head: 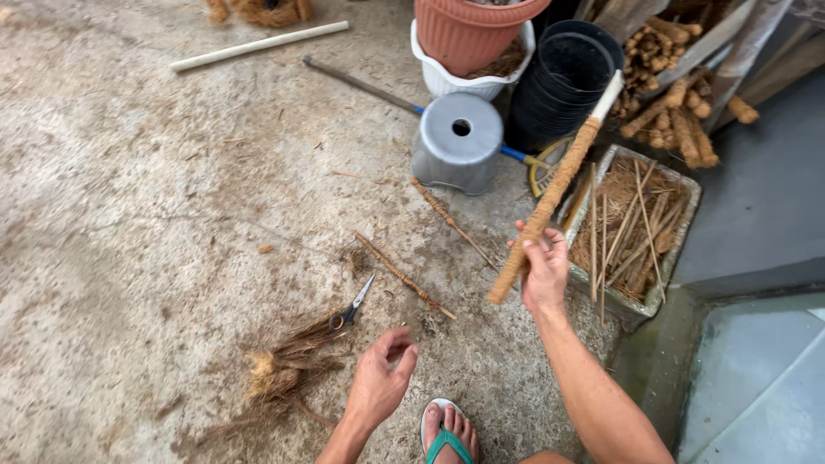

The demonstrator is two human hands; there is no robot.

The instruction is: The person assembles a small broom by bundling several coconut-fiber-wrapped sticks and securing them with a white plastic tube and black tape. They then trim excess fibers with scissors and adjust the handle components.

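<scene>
Right hand [545,273]: grip closed around a long rope-wrapped stick [550,193], held up slanted over a tray of dry fibre [679,236]. Left hand [378,382]: half open, empty, low over the floor near scissors [352,305] and a fibre clump [284,365]. Could slip and drop, maybe, with only 1 hand low on the stick. Sharp scissors close to bare toes [447,430].

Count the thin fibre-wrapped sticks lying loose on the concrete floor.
2: one stick beside the scissors, the other running from the upturned grey pot toward the right hand. More may be hidden.
</scene>
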